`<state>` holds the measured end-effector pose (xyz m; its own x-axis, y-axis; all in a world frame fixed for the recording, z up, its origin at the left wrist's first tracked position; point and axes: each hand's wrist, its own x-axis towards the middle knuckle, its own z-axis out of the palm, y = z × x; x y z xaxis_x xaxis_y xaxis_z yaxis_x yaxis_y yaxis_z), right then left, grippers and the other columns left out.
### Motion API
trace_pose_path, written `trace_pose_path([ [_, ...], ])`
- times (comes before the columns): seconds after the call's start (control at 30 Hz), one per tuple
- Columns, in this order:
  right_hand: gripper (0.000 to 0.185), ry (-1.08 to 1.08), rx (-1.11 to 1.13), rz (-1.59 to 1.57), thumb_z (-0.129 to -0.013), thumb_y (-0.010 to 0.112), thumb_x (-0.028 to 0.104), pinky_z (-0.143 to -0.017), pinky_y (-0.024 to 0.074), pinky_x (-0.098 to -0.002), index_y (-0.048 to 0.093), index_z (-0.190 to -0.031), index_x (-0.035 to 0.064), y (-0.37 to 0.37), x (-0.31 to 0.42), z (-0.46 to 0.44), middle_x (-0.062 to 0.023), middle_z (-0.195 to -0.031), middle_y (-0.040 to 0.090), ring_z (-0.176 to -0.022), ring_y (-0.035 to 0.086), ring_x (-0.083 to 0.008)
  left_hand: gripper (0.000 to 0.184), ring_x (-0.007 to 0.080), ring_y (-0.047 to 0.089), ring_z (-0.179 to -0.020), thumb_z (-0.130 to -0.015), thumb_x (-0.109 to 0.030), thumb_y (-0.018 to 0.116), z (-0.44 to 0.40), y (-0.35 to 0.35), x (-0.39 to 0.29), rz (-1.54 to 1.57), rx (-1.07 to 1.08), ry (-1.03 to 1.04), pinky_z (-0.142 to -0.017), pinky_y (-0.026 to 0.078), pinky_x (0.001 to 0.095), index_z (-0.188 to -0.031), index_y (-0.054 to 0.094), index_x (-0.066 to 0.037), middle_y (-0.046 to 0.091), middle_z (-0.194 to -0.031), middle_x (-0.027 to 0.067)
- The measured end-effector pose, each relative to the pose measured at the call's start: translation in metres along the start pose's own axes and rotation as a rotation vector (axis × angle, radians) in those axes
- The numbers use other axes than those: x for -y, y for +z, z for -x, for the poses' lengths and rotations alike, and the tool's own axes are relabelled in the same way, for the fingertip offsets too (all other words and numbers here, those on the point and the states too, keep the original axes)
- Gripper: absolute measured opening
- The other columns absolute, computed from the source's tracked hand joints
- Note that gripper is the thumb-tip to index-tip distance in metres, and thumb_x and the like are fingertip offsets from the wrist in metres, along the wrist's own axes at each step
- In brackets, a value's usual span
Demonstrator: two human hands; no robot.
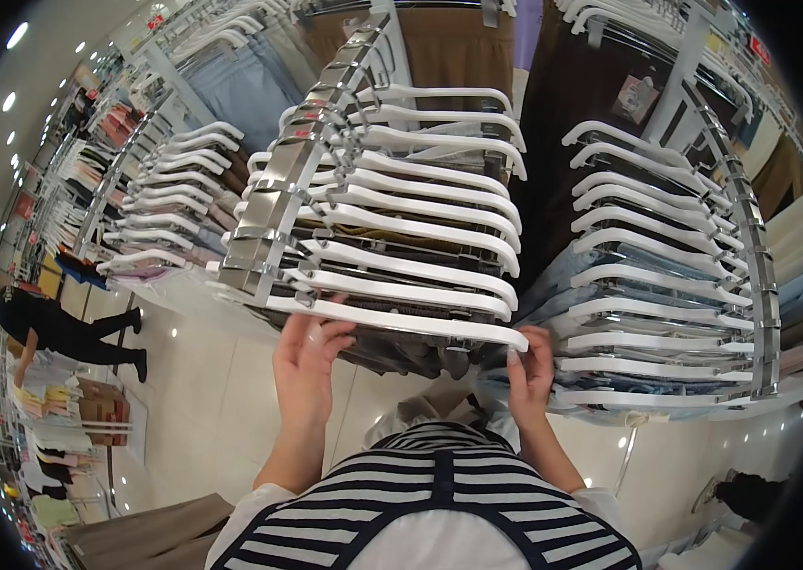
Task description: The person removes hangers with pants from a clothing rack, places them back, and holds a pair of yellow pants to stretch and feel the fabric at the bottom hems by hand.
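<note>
White hangers with dark trousers hang in a row on a metal rail [264, 223] in front of me. At the near end of that row is the closest white hanger [401, 323], with dark grey trousers [401, 353] below it. My left hand [308, 356] is at the left part of this hanger, fingers bent around its lower edge and the cloth. The hanger's right tip lies against my right hand [530, 366], where thumb and fingers close on it. The fingertips of my left hand are partly hidden behind the hanger.
To the right, another rail [761, 285] bears white hangers with blue jeans [554, 294]. More hangers [169, 195] hang at the left. A person in dark clothes [59, 328] stands at far left near cardboard boxes [102, 408]. Brown trousers [150, 537] lie at lower left.
</note>
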<state>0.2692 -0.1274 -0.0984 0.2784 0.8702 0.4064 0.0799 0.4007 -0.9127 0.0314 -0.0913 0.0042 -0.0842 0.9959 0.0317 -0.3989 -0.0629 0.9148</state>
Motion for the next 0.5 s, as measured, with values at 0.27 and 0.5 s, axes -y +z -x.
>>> trace_pose_path([
  [0.27,0.020,0.044,-0.011,-0.057,-0.079,0.051,-0.002,-0.079,0.0394,-0.0253,0.049,-0.098,0.0024,0.001,-0.010,-0.002,-0.0095,-0.102,0.045,-0.094,0.048,-0.0170,0.049,0.0347,0.026,-0.126,-0.086,-0.019,0.049,-0.038,0.011,-0.013,0.698,0.201,-0.207,-0.106,0.024,0.0431,-0.126,0.032,0.003,0.027,-0.135,0.0223],
  [0.5,0.015,0.037,-0.049,-0.080,-0.080,0.050,-0.001,-0.080,0.0386,-0.0252,0.051,-0.094,0.0029,-0.002,0.000,-0.002,-0.0087,-0.101,0.045,-0.093,0.047,-0.0163,0.085,0.0362,0.006,-0.132,-0.073,-0.019,0.062,-0.038,0.015,-0.025,0.988,0.345,-0.262,-0.107,0.015,0.0443,-0.136,0.009,-0.001,0.005,-0.142,0.0232],
])
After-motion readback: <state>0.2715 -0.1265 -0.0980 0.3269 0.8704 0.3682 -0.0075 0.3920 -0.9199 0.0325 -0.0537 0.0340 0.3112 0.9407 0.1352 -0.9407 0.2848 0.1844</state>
